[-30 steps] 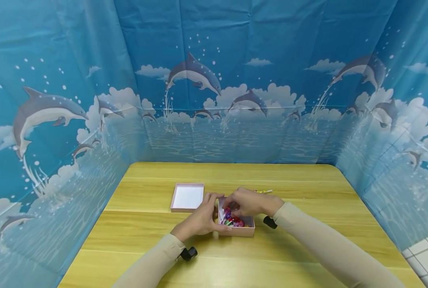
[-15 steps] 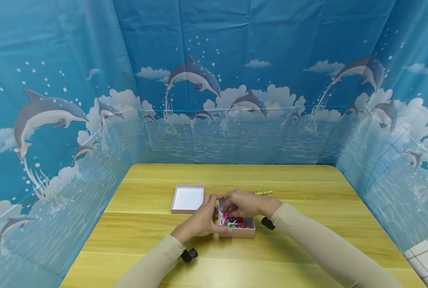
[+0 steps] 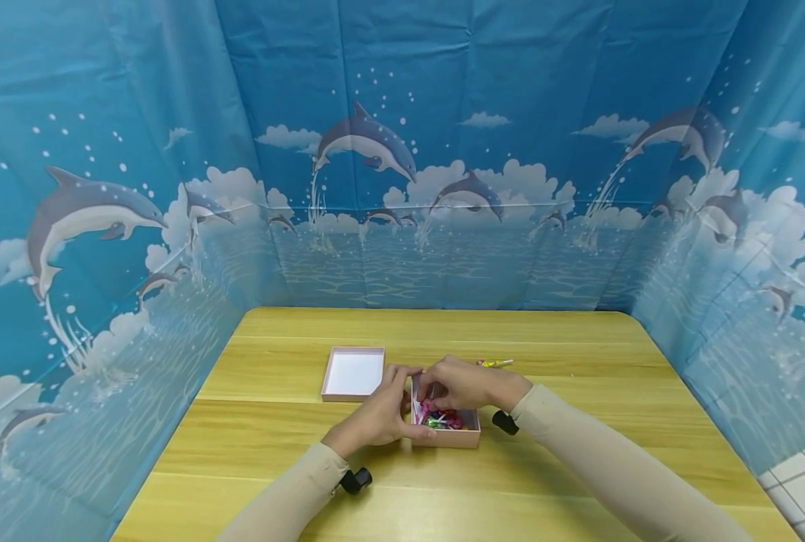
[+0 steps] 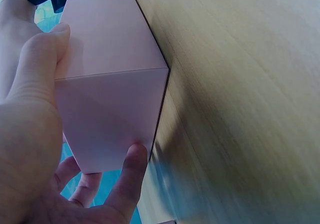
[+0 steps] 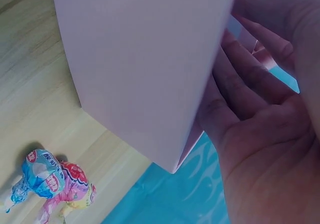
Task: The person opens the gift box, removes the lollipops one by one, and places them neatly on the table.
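Observation:
My left hand (image 3: 382, 415) grips the pink open box (image 3: 446, 438), its thumb along the near wall and its fingers around the left side. In the left wrist view, one fingertip presses the box's end wall (image 4: 112, 119) near the table. Over the far part of the box, my right hand (image 3: 466, 382) reaches in with bent fingers. Its thumb and forefinger pinch at a pink-wrapped lollipop (image 3: 424, 409); the right wrist view hides these fingertips behind the box wall (image 5: 140, 59). Several more colourful wrapped lollipops (image 3: 451, 419) with white sticks lie inside.
A pink lid (image 3: 353, 373) with a white inside lies to the left behind my left hand. Beyond my right hand lie loose lollipops (image 3: 494, 363), among them a blue-wrapped one (image 5: 44, 173) and a pink-wrapped one (image 5: 74, 183). A dolphin-print curtain (image 3: 409, 256) surrounds the wooden table (image 3: 294, 324).
My right hand has shifted slightly within the box, and the lollipops under its fingers show a little differently. My left hand keeps its grip, and the box stays in place.

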A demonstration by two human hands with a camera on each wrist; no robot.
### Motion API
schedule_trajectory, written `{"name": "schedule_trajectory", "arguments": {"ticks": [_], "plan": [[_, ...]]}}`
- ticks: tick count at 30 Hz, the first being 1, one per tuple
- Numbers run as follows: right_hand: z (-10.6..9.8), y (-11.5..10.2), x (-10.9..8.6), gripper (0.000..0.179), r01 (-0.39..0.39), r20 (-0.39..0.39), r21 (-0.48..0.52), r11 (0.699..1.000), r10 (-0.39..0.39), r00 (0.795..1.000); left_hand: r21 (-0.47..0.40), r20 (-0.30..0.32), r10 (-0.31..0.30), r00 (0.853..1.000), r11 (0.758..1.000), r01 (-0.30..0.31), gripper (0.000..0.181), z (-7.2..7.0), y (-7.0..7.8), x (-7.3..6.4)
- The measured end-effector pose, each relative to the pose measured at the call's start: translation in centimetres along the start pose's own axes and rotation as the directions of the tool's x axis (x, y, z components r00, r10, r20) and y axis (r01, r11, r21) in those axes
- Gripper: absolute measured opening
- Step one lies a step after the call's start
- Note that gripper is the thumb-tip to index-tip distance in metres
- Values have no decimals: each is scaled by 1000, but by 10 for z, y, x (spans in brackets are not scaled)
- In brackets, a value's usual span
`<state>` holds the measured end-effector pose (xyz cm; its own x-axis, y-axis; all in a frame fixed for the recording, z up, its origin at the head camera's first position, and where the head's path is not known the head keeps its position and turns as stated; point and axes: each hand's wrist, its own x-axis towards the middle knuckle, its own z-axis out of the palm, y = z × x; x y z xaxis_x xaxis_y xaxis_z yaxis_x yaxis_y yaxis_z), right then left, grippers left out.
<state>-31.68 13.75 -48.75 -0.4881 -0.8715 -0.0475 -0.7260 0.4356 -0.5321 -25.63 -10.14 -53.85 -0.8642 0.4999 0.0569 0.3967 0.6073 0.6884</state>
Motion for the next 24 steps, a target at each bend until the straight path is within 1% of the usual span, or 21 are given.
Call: {"name": "schedule_trajectory", "arguments": {"ticks": [4,13,16,22,24], "plan": [[0,0,-1,12,3,-12,15,1000,-3,1000,0,-2,3,1000,1000,-3,113,0,0,0],[0,-1,-4,11,1,-47,-6,1000,-1,999,-21,19,-3,1000,1000,3,112,0,0,-4],[-2,-1,-4,12,3,-70,-20,1000,-5,998,-28,13,-5,1000,1000,5,111,-1,-1,-3],[-5,0,-7,17,32,-116,-22,999,-34,993,-28,4,-1,1000,1000,2,111,-2,0,-1],[-4,0,-9,19,24,-126,-14,1000,-25,992,-31,7,0,1000,1000,1,111,-2,0,-2]]}}
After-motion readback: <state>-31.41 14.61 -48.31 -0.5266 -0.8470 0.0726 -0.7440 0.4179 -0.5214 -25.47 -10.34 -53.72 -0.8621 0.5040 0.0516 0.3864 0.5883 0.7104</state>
